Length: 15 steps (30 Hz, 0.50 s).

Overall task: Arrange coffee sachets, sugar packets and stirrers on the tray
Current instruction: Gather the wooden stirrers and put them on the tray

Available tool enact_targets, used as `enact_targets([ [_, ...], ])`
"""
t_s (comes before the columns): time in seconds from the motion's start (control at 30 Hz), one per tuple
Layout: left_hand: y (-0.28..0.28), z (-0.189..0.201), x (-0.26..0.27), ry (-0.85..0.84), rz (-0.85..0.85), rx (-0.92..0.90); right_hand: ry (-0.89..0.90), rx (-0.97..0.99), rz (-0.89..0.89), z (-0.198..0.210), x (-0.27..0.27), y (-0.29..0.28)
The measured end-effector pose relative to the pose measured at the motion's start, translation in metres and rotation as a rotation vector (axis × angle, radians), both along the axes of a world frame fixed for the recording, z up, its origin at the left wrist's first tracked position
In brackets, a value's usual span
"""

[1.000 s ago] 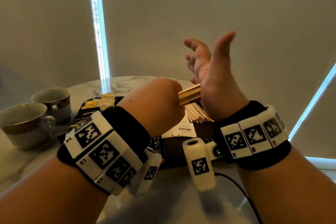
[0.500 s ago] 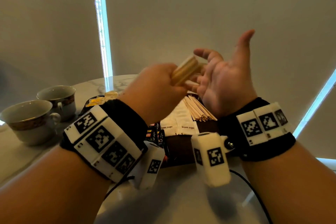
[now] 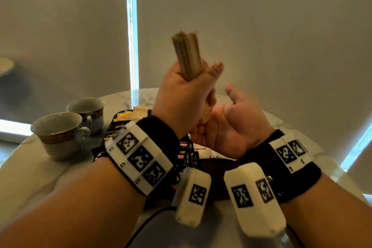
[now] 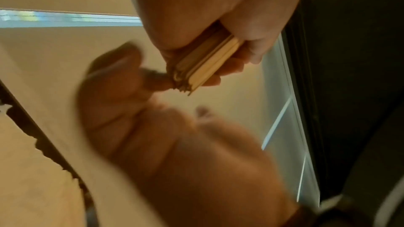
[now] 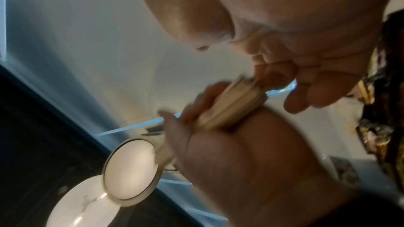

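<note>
My left hand (image 3: 189, 90) grips a bundle of wooden stirrers (image 3: 188, 56) and holds it upright above the table. The bundle's lower end (image 4: 186, 82) comes down at the palm of my right hand (image 3: 225, 125), which lies open, palm up, under it. In the right wrist view the stirrers (image 5: 231, 106) sit between my left hand's fingers, blurred by motion. The dark tray (image 3: 217, 165) lies below both hands. It carries black coffee sachets (image 3: 185, 154), white brown-sugar packets (image 3: 203, 152) and pale packets (image 3: 132, 115) at its far end; my hands hide most of it.
Two white cups with gold-patterned rims (image 3: 58, 133) (image 3: 88, 112) stand left of the tray on the round marble table (image 3: 40, 169). A cup on a saucer (image 5: 131, 170) appears in the right wrist view. A black cable (image 3: 145, 225) trails near the table's front edge.
My left hand has swung the stirrer bundle from lying sideways to standing upright and lifted it. My right hand has dropped and turned palm up beneath the bundle's lower end.
</note>
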<state>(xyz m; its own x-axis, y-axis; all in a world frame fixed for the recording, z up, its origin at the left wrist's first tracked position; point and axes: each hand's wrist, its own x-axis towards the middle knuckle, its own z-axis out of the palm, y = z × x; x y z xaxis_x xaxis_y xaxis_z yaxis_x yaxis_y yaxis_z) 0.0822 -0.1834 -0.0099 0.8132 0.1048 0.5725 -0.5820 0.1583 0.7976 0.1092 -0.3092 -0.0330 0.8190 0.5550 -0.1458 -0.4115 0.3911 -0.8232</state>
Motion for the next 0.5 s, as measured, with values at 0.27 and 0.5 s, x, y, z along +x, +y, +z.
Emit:
enact_targets([
  [0.27, -0.012, -0.003, -0.015, -0.127, 0.050, 0.278, -0.175, 0.276, -0.034, 0.003, -0.016, 0.012],
  [0.5, -0.015, -0.004, -0.017, -0.163, 0.055, 0.280, -0.215, 0.309, -0.044, 0.005, -0.018, 0.011],
])
